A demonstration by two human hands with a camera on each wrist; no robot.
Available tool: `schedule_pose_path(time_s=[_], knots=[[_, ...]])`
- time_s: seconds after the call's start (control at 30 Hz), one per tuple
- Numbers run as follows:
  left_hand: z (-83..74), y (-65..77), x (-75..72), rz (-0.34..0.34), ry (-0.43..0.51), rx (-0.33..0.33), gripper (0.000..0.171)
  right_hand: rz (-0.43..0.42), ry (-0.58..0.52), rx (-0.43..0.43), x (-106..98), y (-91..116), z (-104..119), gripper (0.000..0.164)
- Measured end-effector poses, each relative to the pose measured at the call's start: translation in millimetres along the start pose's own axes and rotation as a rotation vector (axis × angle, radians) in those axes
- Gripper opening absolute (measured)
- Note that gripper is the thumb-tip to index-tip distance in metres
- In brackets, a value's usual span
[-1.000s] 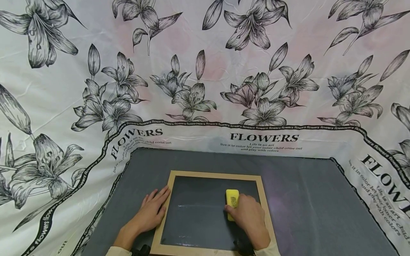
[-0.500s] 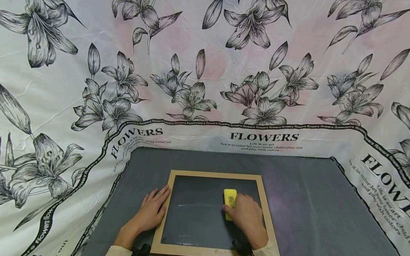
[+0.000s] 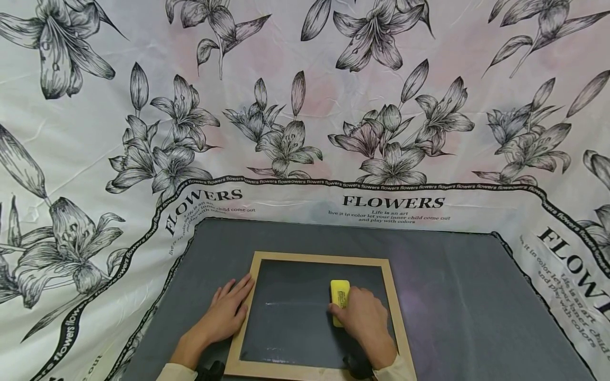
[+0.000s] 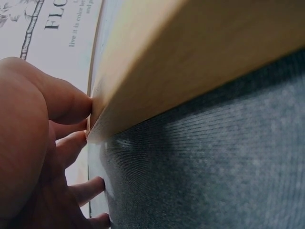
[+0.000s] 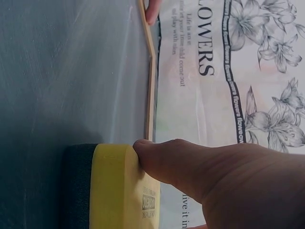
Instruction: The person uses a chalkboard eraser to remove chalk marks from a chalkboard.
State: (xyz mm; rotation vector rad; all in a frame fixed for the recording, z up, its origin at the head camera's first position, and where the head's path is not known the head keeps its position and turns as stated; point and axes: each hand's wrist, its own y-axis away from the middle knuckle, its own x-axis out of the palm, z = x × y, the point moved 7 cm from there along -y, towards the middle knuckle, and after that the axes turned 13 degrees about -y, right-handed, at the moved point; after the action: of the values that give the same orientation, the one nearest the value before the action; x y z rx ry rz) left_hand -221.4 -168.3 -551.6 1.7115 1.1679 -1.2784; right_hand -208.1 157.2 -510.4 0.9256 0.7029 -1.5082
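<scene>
A small chalkboard (image 3: pixel 290 333) in a light wooden frame (image 3: pixel 316 257) lies flat on the table. My right hand (image 3: pixel 366 320) grips a yellow board eraser (image 3: pixel 339 300) on the right part of the board. In the right wrist view, the thumb presses the eraser's yellow top (image 5: pixel 112 191), and its dark felt side (image 5: pixel 76 191) faces the board surface. At the frame's left side rests my left hand (image 3: pixel 221 313), fingers extended along the wood. Thumb and fingertips touch the frame's outer edge (image 4: pixel 157 81) in the left wrist view.
A dark grey cloth (image 3: pixel 457 296) covers the table under the board. Around it runs a white border printed with flowers and lettering (image 3: pixel 393 203). Faint pale streaks (image 3: pixel 281 304) mark the board's left half.
My right hand has slid the eraser a little to the left across the board. The left hand stays in place at the frame.
</scene>
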Motion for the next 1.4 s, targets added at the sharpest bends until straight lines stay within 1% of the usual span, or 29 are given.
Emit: schedule_pose_path(time_s=[0.17, 0.57, 0.8, 1.4], knots=[[-0.8, -0.3, -1.0, -0.002, -0.001, 0.0, 0.062, 0.003, -0.002, -0.016, 0, 1, 3, 0.061], [-0.9, -0.2, -1.5, 0.001, 0.003, -0.002, 0.061, 0.018, 0.011, -0.014, 5, 3, 11, 0.065], [-1.4, 0.8, -1.8, -0.012, 0.011, -0.003, 0.062, 0.011, -0.006, -0.038, 7, 5, 16, 0.06], [-0.5, 0.5, 0.1, -0.018, -0.011, -0.005, 0.063, 0.025, 0.003, -0.047, 17, 5, 27, 0.059]])
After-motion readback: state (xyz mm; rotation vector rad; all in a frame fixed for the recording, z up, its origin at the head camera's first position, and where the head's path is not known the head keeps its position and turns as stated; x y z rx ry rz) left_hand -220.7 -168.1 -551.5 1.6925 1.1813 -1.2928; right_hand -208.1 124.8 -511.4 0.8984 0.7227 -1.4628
